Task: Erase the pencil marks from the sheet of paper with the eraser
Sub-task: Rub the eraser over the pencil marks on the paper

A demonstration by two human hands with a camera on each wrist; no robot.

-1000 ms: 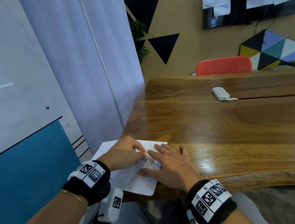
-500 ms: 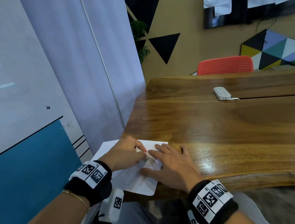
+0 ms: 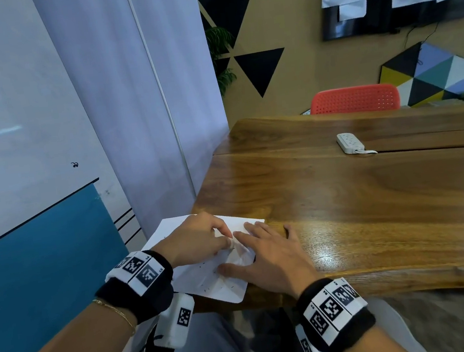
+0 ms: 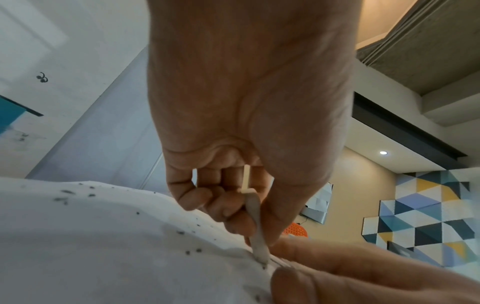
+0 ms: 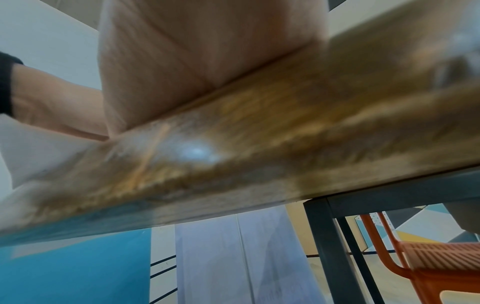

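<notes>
The sheet of paper (image 3: 208, 281) lies at the near left corner of the wooden bench (image 3: 345, 205) (part overhangs the edge). The eraser (image 4: 255, 228) is pinched in the left hand (image 3: 200, 239) grip, tip on the paper. The right hand (image 3: 270, 259) is laid flat, fingers straight, pressing the sheet down.

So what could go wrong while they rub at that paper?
1. The sheet of paper overhangs the table corner and looks creased near the eraser, so hard rubbing might tear it.
2. The right hand only presses flat; the sheet could slip.
3. The left hand pinches a thin eraser, which might bend or slip out.
4. Dark crumbs could smear.
</notes>
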